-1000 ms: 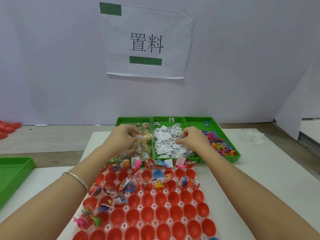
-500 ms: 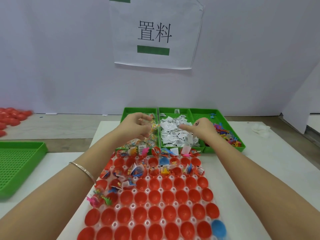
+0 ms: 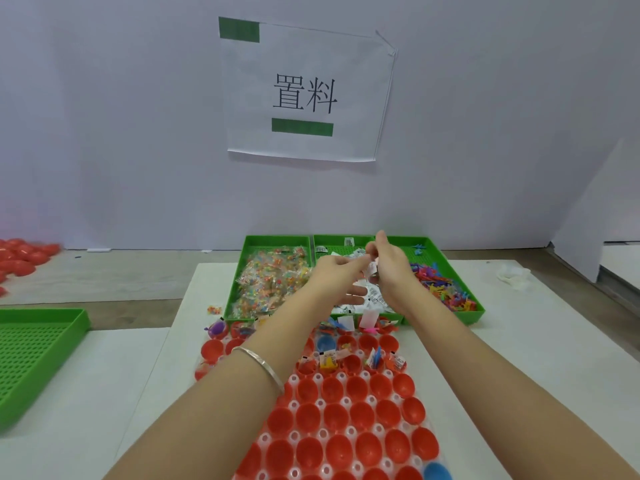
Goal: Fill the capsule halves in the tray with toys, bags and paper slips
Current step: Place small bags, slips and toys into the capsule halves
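My left hand (image 3: 334,276) and right hand (image 3: 389,268), above the white worktop (image 3: 519,341), seem to pinch one paper slip (image 3: 372,270), a sign (image 3: 306,91) on the wall (image 3: 138,133) beyond them.

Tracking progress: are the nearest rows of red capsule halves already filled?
No, the nearest red capsule halves sit empty; only the far rows hold anything.

Paper sign (image 3: 304,91) (green bars) hangs behind; perforated tray (image 3: 31,351) lies left
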